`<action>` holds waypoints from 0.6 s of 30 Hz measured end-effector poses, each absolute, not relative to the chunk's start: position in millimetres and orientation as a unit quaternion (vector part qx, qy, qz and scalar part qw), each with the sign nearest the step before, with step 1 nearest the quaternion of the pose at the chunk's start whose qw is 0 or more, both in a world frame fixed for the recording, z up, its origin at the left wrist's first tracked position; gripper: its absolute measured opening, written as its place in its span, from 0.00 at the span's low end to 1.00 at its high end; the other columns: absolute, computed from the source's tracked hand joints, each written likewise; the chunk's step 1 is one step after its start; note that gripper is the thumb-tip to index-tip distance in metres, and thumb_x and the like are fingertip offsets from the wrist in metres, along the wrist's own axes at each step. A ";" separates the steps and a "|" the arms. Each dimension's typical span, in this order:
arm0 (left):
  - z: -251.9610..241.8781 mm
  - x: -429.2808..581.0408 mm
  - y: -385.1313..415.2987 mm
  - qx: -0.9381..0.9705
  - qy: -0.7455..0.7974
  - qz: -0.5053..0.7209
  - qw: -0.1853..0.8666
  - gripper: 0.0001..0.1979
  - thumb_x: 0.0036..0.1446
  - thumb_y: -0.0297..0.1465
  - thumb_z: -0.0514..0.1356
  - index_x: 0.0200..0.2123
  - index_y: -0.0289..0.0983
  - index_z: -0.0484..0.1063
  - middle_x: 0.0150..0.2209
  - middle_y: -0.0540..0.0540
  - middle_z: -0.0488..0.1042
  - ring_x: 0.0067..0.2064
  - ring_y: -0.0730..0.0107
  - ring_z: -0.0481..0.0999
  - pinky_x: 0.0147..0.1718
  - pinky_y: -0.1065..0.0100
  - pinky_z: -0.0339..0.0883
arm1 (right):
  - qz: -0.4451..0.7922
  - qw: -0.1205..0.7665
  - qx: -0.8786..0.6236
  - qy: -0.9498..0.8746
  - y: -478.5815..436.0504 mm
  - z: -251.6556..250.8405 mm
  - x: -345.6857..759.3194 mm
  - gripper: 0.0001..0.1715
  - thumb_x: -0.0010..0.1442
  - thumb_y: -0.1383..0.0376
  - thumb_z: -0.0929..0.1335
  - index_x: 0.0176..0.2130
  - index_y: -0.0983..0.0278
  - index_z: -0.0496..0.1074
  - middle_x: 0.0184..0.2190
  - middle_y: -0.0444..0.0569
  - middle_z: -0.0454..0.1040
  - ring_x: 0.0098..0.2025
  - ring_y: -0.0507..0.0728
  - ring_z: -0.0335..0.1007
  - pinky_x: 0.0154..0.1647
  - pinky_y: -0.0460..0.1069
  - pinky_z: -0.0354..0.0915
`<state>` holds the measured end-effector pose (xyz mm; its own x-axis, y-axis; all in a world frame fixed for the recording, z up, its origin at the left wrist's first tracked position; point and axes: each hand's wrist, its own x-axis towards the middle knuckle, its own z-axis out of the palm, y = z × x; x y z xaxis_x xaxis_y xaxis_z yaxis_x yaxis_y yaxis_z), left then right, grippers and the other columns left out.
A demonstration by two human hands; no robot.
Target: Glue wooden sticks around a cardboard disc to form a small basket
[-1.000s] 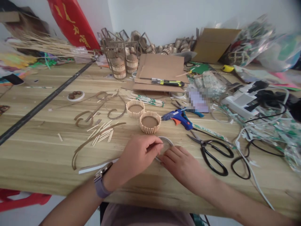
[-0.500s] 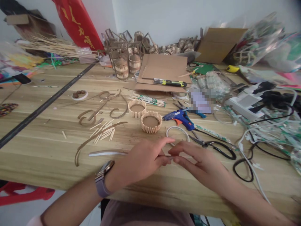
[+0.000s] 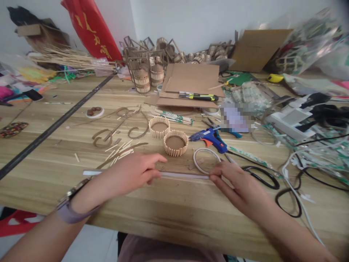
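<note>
A long thin strip [image 3: 182, 175], brown along its edge and white on its face, is stretched sideways above the table's near part. My right hand [image 3: 236, 182] pinches its right end between thumb and fingers. Further left, my left hand [image 3: 131, 171] has the strip between thumb and fingers, with the index finger pointing out; its far end shows beyond the wrist. Behind my right fingertips lies a white ring like a tape roll [image 3: 194, 160]. Two round cups edged with small wooden sticks, a nearer cup [image 3: 176, 150] and a farther cup [image 3: 159, 131], stand beyond the strip.
A blue glue gun [image 3: 208, 140] and black-handled scissors [image 3: 261, 177] lie at the right, near cables and a white power strip [image 3: 290, 116]. Loose sticks [image 3: 122, 151] and curled brown strips [image 3: 102, 138] are on the left. Cardboard sheets [image 3: 192, 78] with cutters lie behind.
My left hand has slid left along the strip, away from my right hand, so a long white stretch now shows between them. The right hand has shifted slightly right.
</note>
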<state>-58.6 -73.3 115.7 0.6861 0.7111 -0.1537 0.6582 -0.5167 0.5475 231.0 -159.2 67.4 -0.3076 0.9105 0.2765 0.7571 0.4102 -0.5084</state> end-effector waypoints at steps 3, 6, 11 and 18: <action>134.7 -82.0 -57.8 0.858 0.438 0.022 0.268 0.13 0.59 0.33 0.57 0.46 0.42 0.75 0.21 0.57 0.76 0.23 0.71 0.75 0.24 0.73 0.62 | 0.142 0.278 -0.587 -0.747 -161.8 63.7 249.4 0.13 0.66 0.59 0.62 0.33 0.59 0.70 0.28 0.46 0.74 0.30 0.56 0.71 0.31 0.49 0.64; 154.7 -105.4 -42.1 0.815 0.521 0.103 0.232 0.14 0.60 0.40 0.56 0.45 0.42 0.75 0.20 0.57 0.74 0.21 0.72 0.69 0.22 0.71 0.59 | 0.154 0.326 -0.655 -0.664 -162.3 59.6 264.8 0.15 0.63 0.53 0.64 0.31 0.58 0.71 0.26 0.45 0.74 0.27 0.56 0.69 0.30 0.50 0.64; 153.4 -99.7 -40.6 0.643 0.565 0.502 0.125 0.09 0.64 0.40 0.56 0.45 0.47 0.71 0.27 0.55 0.72 0.27 0.73 0.71 0.31 0.65 0.66 | 0.307 0.483 -0.679 -0.460 -160.4 51.3 252.7 0.24 0.54 0.43 0.70 0.27 0.60 0.69 0.21 0.43 0.68 0.25 0.54 0.64 0.28 0.48 0.62; 79.0 -14.5 -97.5 0.753 0.375 0.292 0.455 0.16 0.61 0.34 0.60 0.52 0.42 0.71 0.46 0.46 0.78 0.45 0.65 0.79 0.40 0.67 0.74 | 0.619 0.494 -0.534 -0.296 -163.1 46.1 182.5 0.25 0.45 0.49 0.78 0.31 0.64 0.71 0.25 0.44 0.74 0.25 0.50 0.67 0.29 0.47 0.64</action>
